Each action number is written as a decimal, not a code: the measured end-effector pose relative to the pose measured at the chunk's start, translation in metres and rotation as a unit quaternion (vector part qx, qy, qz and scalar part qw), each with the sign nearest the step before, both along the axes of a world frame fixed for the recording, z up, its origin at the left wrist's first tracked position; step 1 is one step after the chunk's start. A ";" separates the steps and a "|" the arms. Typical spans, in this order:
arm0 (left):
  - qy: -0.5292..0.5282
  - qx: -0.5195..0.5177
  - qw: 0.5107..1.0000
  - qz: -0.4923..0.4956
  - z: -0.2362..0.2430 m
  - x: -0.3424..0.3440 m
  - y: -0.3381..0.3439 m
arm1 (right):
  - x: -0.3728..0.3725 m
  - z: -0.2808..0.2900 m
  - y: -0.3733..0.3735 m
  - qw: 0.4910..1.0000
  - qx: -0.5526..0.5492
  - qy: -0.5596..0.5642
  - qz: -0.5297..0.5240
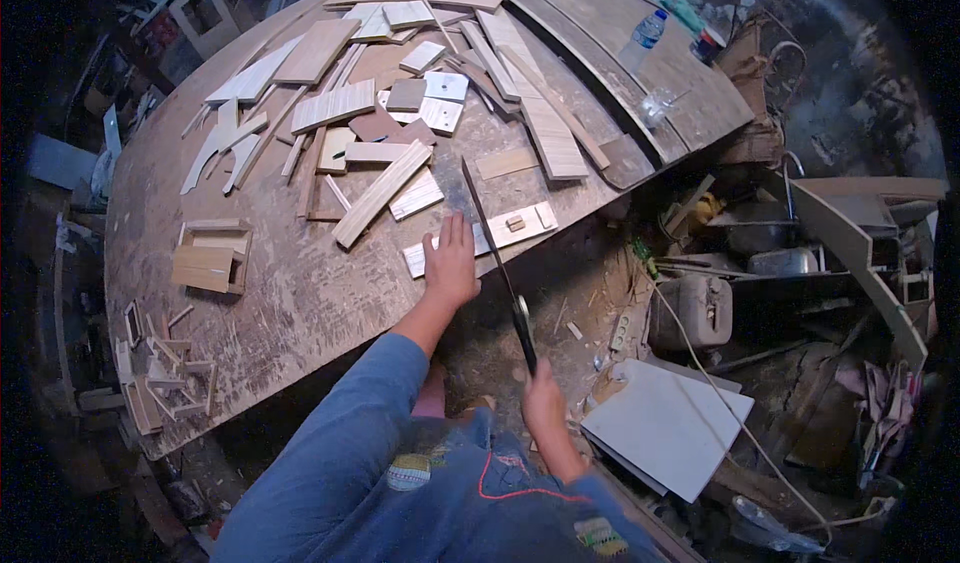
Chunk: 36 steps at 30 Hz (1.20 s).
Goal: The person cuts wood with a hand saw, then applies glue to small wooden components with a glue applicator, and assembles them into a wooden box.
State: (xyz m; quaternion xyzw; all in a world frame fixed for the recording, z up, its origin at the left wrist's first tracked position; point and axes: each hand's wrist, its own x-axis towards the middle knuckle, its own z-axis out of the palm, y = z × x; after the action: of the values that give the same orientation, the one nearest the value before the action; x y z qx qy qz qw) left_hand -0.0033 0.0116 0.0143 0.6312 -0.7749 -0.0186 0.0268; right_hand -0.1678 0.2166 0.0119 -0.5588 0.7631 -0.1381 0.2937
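Observation:
My left hand rests on a pale board at the table's front edge, fingers stretched and slightly apart. My right hand, below the edge, is closed on the black handle of a saw. The long, narrow blade runs up across the board, just right of my left fingertips. A small wooden block sits on the board's right part. Behind these lie a striped plank and a short pale piece.
The worktable holds several loose boards, small wooden frames on the left and a plastic bottle at the back right. Right of my legs are white panels, a jerrycan, a cable and a curved board.

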 end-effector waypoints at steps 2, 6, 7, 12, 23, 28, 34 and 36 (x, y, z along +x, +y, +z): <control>0.008 0.012 1.000 -0.007 0.001 -0.012 0.000 | 0.007 -0.023 -0.045 0.999 -0.024 0.040 0.015; 0.016 -0.013 1.000 -0.002 -0.007 -0.003 0.007 | 0.014 -0.015 -0.054 0.997 -0.037 0.065 0.022; 0.019 -0.025 1.000 -0.005 -0.009 0.001 0.011 | 0.012 -0.012 -0.052 0.997 -0.017 0.067 0.032; -0.011 -0.075 0.997 0.002 -0.018 -0.004 0.012 | 0.005 -0.025 -0.036 0.995 -0.047 0.076 0.035; -0.049 -0.166 0.985 -0.006 -0.037 0.003 0.014 | -0.013 -0.017 0.032 0.999 0.047 0.022 -0.007; -0.024 -0.120 0.992 0.004 -0.040 -0.003 0.012 | 0.014 -0.019 -0.054 0.999 -0.032 0.034 0.022; -0.034 -0.140 0.990 0.005 -0.042 0.002 0.012 | -0.019 -0.011 0.056 0.995 0.100 0.024 -0.017; -0.050 -0.161 0.986 -0.005 -0.036 0.001 0.015 | -0.016 -0.014 0.040 0.996 0.081 0.019 -0.019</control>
State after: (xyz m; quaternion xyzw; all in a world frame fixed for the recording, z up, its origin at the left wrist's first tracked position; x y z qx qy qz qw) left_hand -0.0023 0.0262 -0.0213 0.6146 -0.7715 0.1378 0.0892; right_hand -0.1840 0.2568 -0.0018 -0.5209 0.7878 -0.0707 0.3211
